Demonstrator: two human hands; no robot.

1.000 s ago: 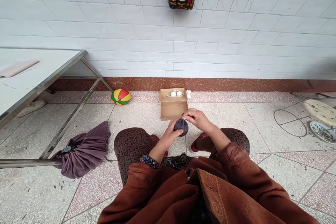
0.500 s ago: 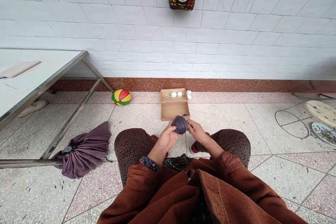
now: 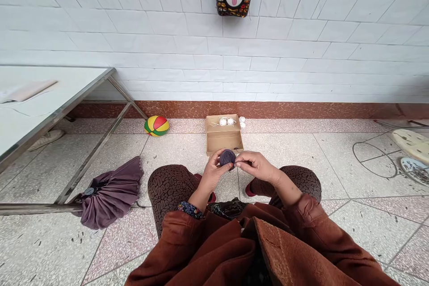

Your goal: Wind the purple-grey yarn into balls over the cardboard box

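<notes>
My left hand [image 3: 213, 173] is wrapped round a dark purple-grey ball of yarn [image 3: 227, 157], thumb along its near side and fingers at its far left. At the ball's right edge, my right hand [image 3: 257, 166] is closed in a pinch on the yarn; the strand itself is barely visible. Just beyond both hands, an open cardboard box [image 3: 214, 144] lies on the floor between my feet and the wall. White yarn balls [image 3: 226, 121] rest in its opened lid, with loose white strands around them. More white balls [image 3: 242, 122] sit just right of the lid.
To the left stands a metal-framed table [image 3: 83, 81], with a folded purple umbrella [image 3: 109, 196] by its leg and a colourful ball [image 3: 157, 125] near the wall. A black basket [image 3: 234, 8] hangs on the tiled wall. A wire stand [image 3: 374, 159] and a plate [image 3: 417, 170] are at right.
My right hand has shifted from the ball's right side to its near right edge, turning flatter. The yarn ball has turned and moved slightly left in my left hand.
</notes>
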